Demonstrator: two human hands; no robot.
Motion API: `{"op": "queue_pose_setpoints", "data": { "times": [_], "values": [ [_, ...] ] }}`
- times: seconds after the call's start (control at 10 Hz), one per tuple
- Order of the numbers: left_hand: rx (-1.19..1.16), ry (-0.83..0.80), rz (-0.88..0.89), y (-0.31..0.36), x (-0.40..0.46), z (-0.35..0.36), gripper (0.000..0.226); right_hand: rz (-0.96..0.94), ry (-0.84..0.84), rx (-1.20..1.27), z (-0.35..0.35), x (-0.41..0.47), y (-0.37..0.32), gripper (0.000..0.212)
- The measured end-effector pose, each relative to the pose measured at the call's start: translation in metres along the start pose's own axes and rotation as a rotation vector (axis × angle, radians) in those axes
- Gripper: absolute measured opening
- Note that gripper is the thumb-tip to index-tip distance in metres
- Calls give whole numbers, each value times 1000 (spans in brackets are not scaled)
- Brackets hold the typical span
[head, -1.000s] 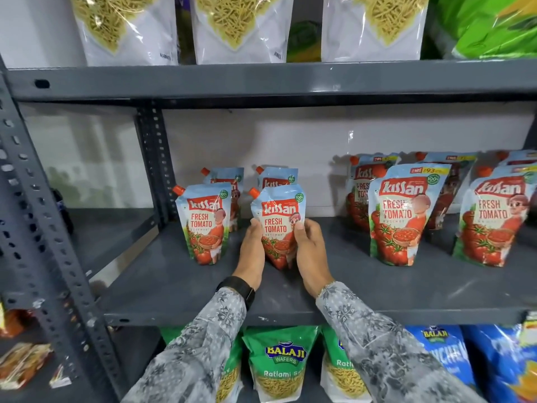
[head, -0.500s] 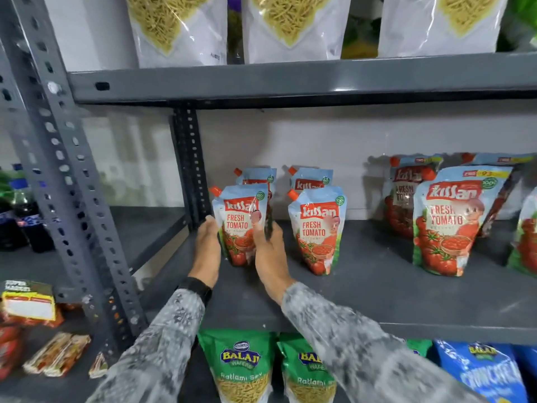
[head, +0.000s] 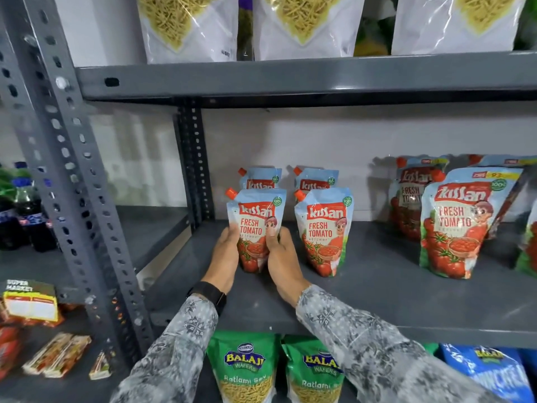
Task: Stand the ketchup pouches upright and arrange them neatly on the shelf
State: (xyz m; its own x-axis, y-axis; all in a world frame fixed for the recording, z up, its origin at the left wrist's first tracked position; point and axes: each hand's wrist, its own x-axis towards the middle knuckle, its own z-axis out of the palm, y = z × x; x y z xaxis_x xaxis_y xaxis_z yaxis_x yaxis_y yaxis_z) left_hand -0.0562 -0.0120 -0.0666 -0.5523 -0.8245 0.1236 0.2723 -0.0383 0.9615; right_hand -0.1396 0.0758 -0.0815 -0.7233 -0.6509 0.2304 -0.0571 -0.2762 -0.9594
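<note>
On the grey middle shelf a small ketchup pouch with a red cap stands upright at the front left. My left hand presses its left side and my right hand its right side, thumbs on the front. A second small pouch stands upright just to its right, untouched. Two more small pouches stand behind them. Larger ketchup pouches stand at the right, partly cut off by the frame edge.
A perforated grey upright and a rear post bound the shelf on the left. Noodle bags fill the shelf above; green snack bags and a blue bag sit below. Bottles and packets lie on the left rack.
Both hands left the right front pouch and moved to the left front pouch, closing around its sides. The view shifted left and closer.
</note>
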Motion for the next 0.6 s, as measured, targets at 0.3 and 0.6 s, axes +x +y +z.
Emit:
{"op": "queue_pose_setpoints", "data": {
  "times": [0.3, 0.6],
  "values": [
    [22, -12, 8, -9, 8, -2, 24, -9, 11, -34, -1, -2, 4, 31],
    [85, 32, 47, -4, -1, -6, 29, 61, -1, -93, -7, -19, -13, 57]
  ]
}}
